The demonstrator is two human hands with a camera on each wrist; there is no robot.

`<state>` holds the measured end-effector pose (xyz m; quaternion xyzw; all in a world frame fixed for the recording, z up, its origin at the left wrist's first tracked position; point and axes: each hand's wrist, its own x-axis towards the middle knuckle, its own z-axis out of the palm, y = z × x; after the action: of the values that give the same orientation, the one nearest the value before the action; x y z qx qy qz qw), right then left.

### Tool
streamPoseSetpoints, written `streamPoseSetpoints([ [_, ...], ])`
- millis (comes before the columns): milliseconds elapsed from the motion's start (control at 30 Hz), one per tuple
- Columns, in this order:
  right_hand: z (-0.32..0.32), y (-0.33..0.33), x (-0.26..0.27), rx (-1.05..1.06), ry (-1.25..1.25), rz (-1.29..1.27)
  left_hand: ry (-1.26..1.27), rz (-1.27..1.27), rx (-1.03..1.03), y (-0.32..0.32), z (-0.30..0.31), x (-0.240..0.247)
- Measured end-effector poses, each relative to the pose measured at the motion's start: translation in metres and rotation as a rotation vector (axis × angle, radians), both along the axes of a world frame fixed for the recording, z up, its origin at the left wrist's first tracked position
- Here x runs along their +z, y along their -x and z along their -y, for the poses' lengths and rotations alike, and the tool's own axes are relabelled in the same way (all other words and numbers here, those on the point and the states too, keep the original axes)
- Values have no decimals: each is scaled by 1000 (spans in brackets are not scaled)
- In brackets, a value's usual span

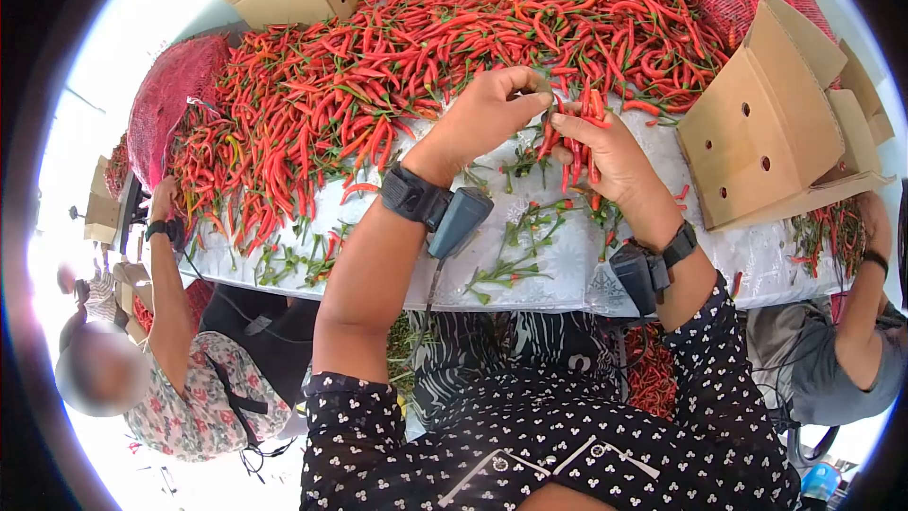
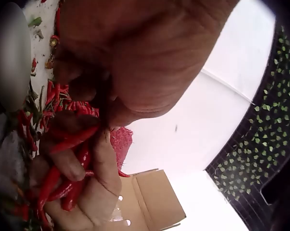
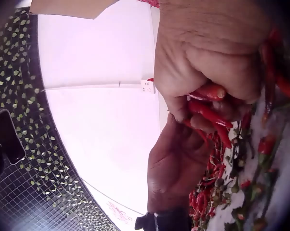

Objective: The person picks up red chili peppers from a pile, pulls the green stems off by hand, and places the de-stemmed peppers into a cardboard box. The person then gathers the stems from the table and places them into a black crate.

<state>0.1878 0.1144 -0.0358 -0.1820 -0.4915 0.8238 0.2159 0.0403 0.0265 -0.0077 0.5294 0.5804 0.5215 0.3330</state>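
Several red chili peppers (image 1: 579,147) are gathered in my right hand (image 1: 610,156), its fingers curled round them. In the left wrist view the held chilies (image 2: 70,187) lie across that palm. My left hand (image 1: 492,118) meets the right at the fingertips. Its thumb and forefinger pinch the end of one red chili (image 2: 77,139), partly hidden by the fingers. Both hands are raised over the table's near part. Beneath them, green chili stems (image 1: 515,274) lie scattered on the white patterned cloth (image 1: 586,274).
A large heap of red chilies (image 1: 416,47) covers the table's far side. Red mesh sacks (image 1: 175,109) stand at left and back right. Cardboard boxes (image 1: 757,123) are on the right and at the back left. A person (image 1: 203,378) works at left, another (image 1: 861,341) at right.
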Motion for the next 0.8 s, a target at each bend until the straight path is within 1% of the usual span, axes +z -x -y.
streamPoseSetpoints([
  [33,-1,-1,-1,29,4,-14,-48,-96,13,-2,0,1],
  [167,-5,0,-5,70,-33,-24,-129,-181,8,-2,-2,-5],
  [233,-3,2,-6,4,-47,13,-191,-454,111,-5,1,-5],
  [267,-2,3,-7,2,-48,14,-192,-454,109,-5,0,-5],
  [333,-3,4,-9,-35,-28,12,-420,-887,173,-7,-2,-5],
  [467,-15,1,-9,-34,14,58,-441,-921,241,-4,-1,-3],
  [533,-13,-7,6,-237,-19,-99,-322,-711,304,7,-3,-6],
  [567,-14,-10,11,-244,-25,-101,-331,-710,299,9,-4,-8],
  [633,-6,-18,25,-314,-181,-171,-241,-733,151,10,-2,-14],
  [667,-1,-27,33,-355,-299,-152,-246,-760,80,9,-3,-18],
  [700,7,-37,49,-364,-302,-154,-252,-762,72,8,-4,-21],
  [767,19,-61,81,-527,-724,59,-271,-812,-97,3,-9,-29],
  [800,23,-72,97,-581,-826,75,-231,-793,-147,0,-11,-32],
])
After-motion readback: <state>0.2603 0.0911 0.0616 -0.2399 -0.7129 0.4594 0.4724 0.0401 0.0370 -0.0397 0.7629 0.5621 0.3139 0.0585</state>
